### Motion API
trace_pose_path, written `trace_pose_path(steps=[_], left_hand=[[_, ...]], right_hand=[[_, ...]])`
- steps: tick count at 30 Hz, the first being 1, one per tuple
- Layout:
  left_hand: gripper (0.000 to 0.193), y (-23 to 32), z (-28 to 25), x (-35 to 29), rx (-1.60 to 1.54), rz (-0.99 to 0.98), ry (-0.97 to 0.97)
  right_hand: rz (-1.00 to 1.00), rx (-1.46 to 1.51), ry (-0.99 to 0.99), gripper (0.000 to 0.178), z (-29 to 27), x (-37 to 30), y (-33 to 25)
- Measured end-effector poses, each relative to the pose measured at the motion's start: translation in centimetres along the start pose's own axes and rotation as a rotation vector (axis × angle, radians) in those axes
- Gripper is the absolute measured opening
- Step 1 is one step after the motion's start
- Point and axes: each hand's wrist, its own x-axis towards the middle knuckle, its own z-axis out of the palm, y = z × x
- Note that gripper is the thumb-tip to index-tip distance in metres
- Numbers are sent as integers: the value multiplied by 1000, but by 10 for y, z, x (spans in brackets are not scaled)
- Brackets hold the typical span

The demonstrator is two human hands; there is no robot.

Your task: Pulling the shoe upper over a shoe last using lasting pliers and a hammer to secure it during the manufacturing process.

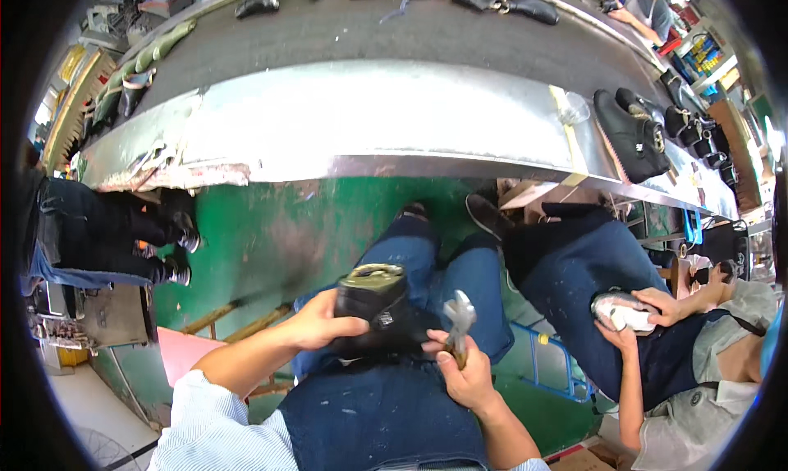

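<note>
While the left hand [328, 323] grips the black shoe [373, 315], its thumb presses the near side; the fingers behind are hidden. The right hand [466, 381] has its fingers closed around the handle of a metal tool [460, 313], whose lumpy, shiny head points up, away from the body. The shoe lies just left of the right fingertips, over the lap, its olive, glossy opening facing away; its long axis seems to slant toward the right hand, though its dark lower part blurs into shadow. I cannot tell whether those fingertips touch it. The upper looks smooth and leathery, the denim lap [377, 426] flecked with white.

Beyond the knees runs the counter [328, 118], bright metal along its near edge, matte dark farther in. Black boots [632, 139] with ridged soles stand at its right end, green shoes [164, 48] at its far left corner. To the right, a co-worker's 2 hands [661, 308] hold a whitish shoe [621, 313].
</note>
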Motion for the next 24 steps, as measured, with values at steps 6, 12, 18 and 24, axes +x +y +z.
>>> trace_pose_path(steps=[6, 12, 18, 24], left_hand=[[82, 90, -19, -16, -259, 429, 280], [51, 233, -78, 128, -83, 800, 418], [30, 361, -113, 292, 143, 955, 514], [54, 371, -195, 402, 929, 771, 797]], right_hand=[[183, 153, 345, 18, -39, 1, 23], [409, 145, 289, 20, -52, 20, 48], [453, -135, 217, 21, -90, 52, 38], [507, 44, 340, 23, -129, 79, 42]])
